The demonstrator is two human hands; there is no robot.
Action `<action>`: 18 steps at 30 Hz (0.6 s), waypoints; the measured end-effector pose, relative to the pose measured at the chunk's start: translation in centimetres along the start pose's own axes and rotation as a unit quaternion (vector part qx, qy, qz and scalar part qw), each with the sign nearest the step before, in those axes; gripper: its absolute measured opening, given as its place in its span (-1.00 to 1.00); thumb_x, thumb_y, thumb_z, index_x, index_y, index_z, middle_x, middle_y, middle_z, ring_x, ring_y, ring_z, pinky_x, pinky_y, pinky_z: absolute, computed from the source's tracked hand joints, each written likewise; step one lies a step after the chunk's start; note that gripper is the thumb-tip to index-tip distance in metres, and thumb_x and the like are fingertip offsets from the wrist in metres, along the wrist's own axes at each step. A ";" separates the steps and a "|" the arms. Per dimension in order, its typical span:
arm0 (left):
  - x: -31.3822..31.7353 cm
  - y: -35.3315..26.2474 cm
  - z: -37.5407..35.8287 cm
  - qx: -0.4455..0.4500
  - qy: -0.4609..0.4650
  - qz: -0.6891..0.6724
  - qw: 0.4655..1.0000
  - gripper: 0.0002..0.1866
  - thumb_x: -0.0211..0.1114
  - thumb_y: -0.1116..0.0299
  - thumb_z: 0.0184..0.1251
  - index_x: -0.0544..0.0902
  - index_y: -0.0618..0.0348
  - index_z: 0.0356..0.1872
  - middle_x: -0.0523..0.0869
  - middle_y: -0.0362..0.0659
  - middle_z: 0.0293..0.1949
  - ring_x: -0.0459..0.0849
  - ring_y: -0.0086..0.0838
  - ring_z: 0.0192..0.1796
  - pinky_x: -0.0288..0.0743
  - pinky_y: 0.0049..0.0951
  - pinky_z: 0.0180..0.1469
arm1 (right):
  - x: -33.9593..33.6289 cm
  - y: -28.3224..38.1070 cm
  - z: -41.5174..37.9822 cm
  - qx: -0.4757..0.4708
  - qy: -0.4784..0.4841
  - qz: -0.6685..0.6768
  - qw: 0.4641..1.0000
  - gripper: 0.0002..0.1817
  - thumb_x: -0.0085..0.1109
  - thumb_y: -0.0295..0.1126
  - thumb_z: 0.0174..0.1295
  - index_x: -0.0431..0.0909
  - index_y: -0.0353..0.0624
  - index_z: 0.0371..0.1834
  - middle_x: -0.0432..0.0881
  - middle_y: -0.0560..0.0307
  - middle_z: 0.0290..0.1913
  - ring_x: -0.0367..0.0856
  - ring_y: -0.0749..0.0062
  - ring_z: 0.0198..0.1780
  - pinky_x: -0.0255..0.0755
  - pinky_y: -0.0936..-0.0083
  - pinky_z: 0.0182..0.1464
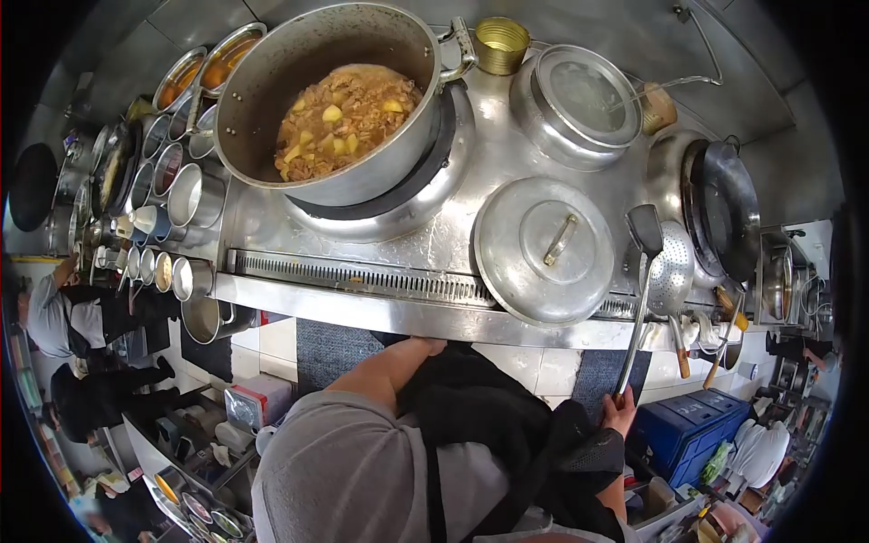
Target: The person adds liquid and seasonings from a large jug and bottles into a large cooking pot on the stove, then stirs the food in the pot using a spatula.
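In the head view, my right hand (619, 412) is wrapped round the handle end of a long metal spatula (644, 232), whose dark blade points up over the steel counter. My left hand (428, 346) is by the counter's front edge (389, 319), its fingers mostly hidden. A large metal pot (362, 188) stands tilted-looking at the upper left, with a brown stew (344, 122) and pale yellow chunks inside. Between the pot and the spatula, a round metal lid (534, 244) lies on the counter. A perforated ladle (671, 271) is right of the spatula.
A covered pot (579, 100) and a gold-coloured tin (501, 45) stand at the back. Dark woks (724, 213) are at the right. Metal containers (195, 195) crowd the left. A blue crate (692, 430) is on the lower right. Other people (54, 317) are at the far sides.
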State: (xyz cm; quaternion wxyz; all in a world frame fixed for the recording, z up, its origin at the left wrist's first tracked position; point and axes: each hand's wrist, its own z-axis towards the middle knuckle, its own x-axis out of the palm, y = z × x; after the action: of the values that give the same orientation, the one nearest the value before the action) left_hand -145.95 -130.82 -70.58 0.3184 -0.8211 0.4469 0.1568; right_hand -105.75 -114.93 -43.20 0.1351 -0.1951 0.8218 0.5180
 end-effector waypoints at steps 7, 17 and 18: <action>-0.1 3.0 -6.6 0.011 0.027 -0.035 0.999 -0.47 0.14 0.09 0.40 0.46 0.14 0.30 0.53 0.06 0.28 0.47 0.00 0.32 0.34 -0.12 0.35 | 2.3 1.4 1.8 -0.013 0.018 0.039 0.999 -0.57 0.19 -0.57 0.19 0.44 -0.24 0.17 0.36 0.36 -0.61 0.32 0.68 -0.69 0.16 0.64 -0.68; -0.5 8.0 -15.6 -0.065 0.037 -0.080 0.994 -0.52 0.17 0.03 0.36 0.60 0.14 0.15 0.67 0.14 0.06 0.62 0.04 0.14 0.48 -0.10 0.20 | 6.0 0.5 4.2 -0.023 0.044 0.141 0.989 -0.51 0.13 -0.63 0.23 0.38 -0.27 0.26 0.32 0.36 -0.57 0.30 0.68 -0.71 0.18 0.65 -0.70; -1.1 8.0 -16.7 -0.080 0.004 -0.096 0.992 -0.52 0.16 0.02 0.37 0.62 0.14 0.12 0.69 0.14 0.03 0.64 0.05 0.11 0.49 -0.09 0.18 | 6.2 0.2 4.6 -0.036 0.047 0.145 0.988 -0.50 0.12 -0.63 0.23 0.37 -0.27 0.28 0.32 0.36 -0.57 0.29 0.69 -0.71 0.18 0.65 -0.70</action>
State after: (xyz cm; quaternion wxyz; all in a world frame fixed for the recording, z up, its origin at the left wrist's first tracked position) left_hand -153.71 -144.40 -60.56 0.2632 -0.8839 0.3530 0.1576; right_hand -111.22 -111.83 -47.60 0.0122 -0.1025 0.8275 0.5518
